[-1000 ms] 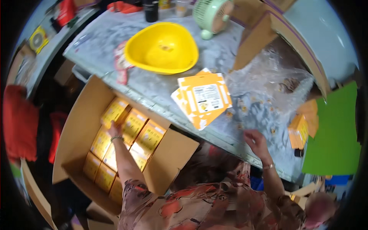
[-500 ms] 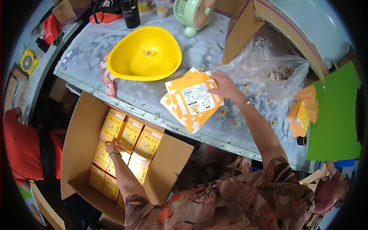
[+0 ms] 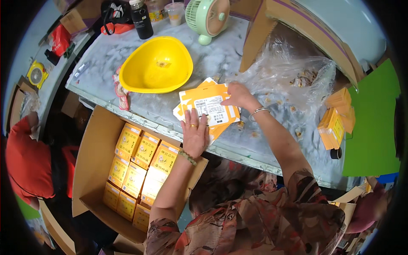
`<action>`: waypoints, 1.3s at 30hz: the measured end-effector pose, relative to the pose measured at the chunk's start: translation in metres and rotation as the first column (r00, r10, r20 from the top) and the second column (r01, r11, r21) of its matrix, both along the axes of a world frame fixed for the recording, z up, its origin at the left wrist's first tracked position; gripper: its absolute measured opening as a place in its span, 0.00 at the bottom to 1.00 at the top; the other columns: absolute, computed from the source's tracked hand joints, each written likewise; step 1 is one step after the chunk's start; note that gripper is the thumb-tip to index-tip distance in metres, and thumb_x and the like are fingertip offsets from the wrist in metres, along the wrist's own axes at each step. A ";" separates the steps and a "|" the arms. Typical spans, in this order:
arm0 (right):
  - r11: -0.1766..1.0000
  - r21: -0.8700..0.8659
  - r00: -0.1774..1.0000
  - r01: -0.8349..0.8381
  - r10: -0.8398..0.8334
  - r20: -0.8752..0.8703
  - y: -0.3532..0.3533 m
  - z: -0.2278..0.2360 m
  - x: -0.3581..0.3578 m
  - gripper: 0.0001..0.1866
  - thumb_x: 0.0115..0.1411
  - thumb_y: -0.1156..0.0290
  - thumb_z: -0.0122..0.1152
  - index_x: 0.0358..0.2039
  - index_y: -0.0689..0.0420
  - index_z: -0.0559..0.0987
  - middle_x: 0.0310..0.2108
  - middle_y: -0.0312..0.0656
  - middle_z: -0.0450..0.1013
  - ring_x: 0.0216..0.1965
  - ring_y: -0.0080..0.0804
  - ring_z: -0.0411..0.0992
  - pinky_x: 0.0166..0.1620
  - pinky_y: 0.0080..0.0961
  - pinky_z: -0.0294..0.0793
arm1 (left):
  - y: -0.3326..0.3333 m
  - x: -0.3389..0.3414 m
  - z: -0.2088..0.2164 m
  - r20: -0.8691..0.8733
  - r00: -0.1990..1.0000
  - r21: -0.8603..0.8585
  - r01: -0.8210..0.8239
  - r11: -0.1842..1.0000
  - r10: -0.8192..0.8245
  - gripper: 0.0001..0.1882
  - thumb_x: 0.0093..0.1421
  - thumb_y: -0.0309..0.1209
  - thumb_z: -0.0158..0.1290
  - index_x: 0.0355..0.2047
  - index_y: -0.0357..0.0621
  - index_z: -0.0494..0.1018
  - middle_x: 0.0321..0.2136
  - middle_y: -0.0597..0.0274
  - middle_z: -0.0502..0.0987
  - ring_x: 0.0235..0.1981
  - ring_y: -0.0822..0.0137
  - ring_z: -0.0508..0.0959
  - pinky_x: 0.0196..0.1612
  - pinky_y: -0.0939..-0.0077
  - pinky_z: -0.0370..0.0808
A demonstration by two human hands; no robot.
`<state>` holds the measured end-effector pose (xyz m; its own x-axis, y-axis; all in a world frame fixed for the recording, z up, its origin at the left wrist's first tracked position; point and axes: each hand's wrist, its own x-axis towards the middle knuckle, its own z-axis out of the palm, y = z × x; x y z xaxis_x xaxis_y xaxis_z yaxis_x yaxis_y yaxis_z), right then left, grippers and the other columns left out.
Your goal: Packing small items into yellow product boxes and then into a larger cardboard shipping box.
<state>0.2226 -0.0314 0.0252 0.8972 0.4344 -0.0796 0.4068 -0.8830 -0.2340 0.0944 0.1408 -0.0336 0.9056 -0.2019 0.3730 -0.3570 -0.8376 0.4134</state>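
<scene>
A fanned stack of flattened orange-and-white boxes [image 3: 211,109] lies near the table's front edge, printed panel facing up. My left hand [image 3: 195,134] rests on its near left part, fingers stretched out flat. At the stack's upper right, my right hand [image 3: 241,97] grips the edge of the top flattened box, thumb lying over the print. Below left of the table stands an open brown carton [image 3: 90,159]. Rows of yellow-orange boxes [image 3: 134,177] stand inside it, and my left forearm passes over its right side.
A yellow basin [image 3: 148,63] sits behind the stack, with a pinkish cloth [image 3: 122,100] beside it. Farther back are a black bottle [image 3: 142,21] and a green fan [image 3: 208,19]. At right lie a clear plastic bag [image 3: 293,63] and folded orange boxes [image 3: 330,127].
My left hand has left the boxes in the carton and moved up and right onto the flattened stack. My right hand stays at the stack's upper right edge.
</scene>
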 end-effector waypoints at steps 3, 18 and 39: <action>0.989 0.081 0.992 0.126 -0.126 -0.005 -0.007 0.005 -0.005 0.21 0.33 0.59 0.63 0.24 0.62 0.73 0.28 0.47 0.68 0.32 0.39 0.67 0.38 0.26 0.66 | -0.007 0.001 0.000 0.044 0.997 -0.030 -0.070 0.997 0.071 0.21 0.49 0.26 0.46 0.45 0.42 0.60 0.51 0.40 0.49 0.52 0.38 0.47 0.49 0.46 0.50; 0.037 0.868 0.868 0.495 -0.057 -0.493 -0.048 0.046 -0.108 0.13 0.42 0.84 0.53 0.32 0.64 0.69 0.28 0.40 0.70 0.28 0.21 0.68 0.31 0.16 0.68 | -0.017 -0.042 0.087 0.135 0.971 -0.012 -0.200 0.980 0.199 0.26 0.48 0.31 0.48 0.48 0.42 0.56 0.53 0.43 0.43 0.54 0.45 0.46 0.50 0.48 0.48; 0.649 0.735 0.979 0.197 -0.169 -0.113 -0.144 0.030 -0.274 0.17 0.52 0.74 0.47 0.43 0.63 0.62 0.34 0.41 0.67 0.35 0.25 0.66 0.40 0.17 0.63 | -0.115 -0.128 0.092 -0.323 0.794 -0.652 0.207 0.729 -0.515 0.19 0.49 0.34 0.50 0.36 0.32 0.64 0.24 0.52 0.72 0.24 0.64 0.74 0.28 0.75 0.70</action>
<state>-0.0517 -0.1758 0.0549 0.9680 0.1897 0.1646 0.2365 -0.4682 -0.8514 -0.0341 0.0259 0.0581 0.8903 -0.4453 0.0947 -0.2209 -0.2408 0.9451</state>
